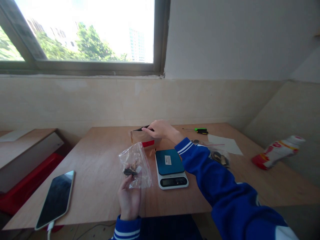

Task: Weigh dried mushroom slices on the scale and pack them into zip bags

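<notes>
My left hand [130,196] is closed on a clear zip bag [145,170], held upright above the front of the table. Dark and tan dried pieces lie in the bag's lower part, along with a small white slip. My right hand [160,129] reaches to the top of a brown paper bag [137,136] with a red patch and a dark opening. Its fingers bend down at that opening, and whatever they pinch is hidden. Between my arms sits a white kitchen scale [172,182] with a blue-green plate and nothing on it.
Beyond my right forearm lie another clear bag of dried pieces [221,158], a white sheet [226,144] and green and black screwdrivers [201,130]. A red-and-white bottle [277,151] leans at the right. A tablet [57,196] with a white cable lies front left.
</notes>
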Demonstrator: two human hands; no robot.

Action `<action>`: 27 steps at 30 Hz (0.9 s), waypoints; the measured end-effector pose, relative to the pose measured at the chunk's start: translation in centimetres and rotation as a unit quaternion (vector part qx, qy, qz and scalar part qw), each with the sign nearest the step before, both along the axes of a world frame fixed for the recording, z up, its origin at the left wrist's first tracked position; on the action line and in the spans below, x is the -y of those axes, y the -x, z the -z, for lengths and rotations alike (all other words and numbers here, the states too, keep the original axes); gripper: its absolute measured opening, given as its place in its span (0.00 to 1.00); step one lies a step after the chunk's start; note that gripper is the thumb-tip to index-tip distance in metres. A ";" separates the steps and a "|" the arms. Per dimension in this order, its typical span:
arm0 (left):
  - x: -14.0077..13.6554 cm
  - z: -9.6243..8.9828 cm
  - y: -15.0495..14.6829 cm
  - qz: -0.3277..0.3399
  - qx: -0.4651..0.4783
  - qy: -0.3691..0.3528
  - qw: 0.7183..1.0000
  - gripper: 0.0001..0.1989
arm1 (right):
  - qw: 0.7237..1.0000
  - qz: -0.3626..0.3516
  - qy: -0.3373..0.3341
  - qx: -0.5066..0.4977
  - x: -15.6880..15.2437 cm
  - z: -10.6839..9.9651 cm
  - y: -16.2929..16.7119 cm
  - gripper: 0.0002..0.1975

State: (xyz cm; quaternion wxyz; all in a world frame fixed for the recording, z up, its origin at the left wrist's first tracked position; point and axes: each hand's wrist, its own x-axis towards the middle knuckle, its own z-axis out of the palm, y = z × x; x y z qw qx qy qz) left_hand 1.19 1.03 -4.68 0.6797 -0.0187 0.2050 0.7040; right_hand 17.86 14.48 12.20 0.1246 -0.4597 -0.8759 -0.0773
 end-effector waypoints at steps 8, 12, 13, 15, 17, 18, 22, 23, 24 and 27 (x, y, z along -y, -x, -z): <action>-0.4 0.6 0.4 0.000 -0.008 -0.026 1.000 0.20 | 1.000 0.010 -0.006 0.010 -0.3 0.1 0.4 0.26; -1.7 2.6 1.3 -0.028 0.007 -0.073 0.997 0.22 | 0.998 -0.016 -0.006 -0.059 -1.0 0.6 0.4 0.19; -2.0 3.2 1.5 -0.024 0.007 -0.079 0.997 0.23 | 0.996 -0.027 -0.015 -0.081 -1.1 0.9 0.4 0.16; -2.4 4.2 1.9 -0.022 0.008 -0.076 0.997 0.24 | 0.990 -0.049 -0.043 -0.126 -1.3 1.5 0.2 0.14; -2.6 4.9 2.1 -0.024 0.010 -0.070 0.997 0.25 | 0.982 -0.065 -0.067 -0.164 -1.4 2.3 -0.2 0.14; -2.6 5.1 2.1 -0.023 0.011 -0.067 0.997 0.25 | 0.978 -0.073 -0.076 -0.179 -1.5 2.6 -0.4 0.15; -2.6 5.3 1.8 -0.010 0.017 -0.055 0.998 0.24 | 0.963 -0.104 -0.111 -0.223 -1.4 3.6 -1.0 0.16; -2.6 5.3 1.7 -0.006 0.018 -0.052 0.998 0.24 | 0.958 -0.110 -0.118 -0.235 -1.3 3.8 -1.0 0.16; -2.6 5.2 1.6 -0.003 0.020 -0.049 0.999 0.24 | 0.954 -0.115 -0.121 -0.248 -1.0 4.0 -1.0 0.15; -2.7 5.1 1.4 0.001 0.021 -0.045 0.999 0.25 | 0.947 -0.127 -0.113 -0.274 0.1 4.6 -0.7 0.14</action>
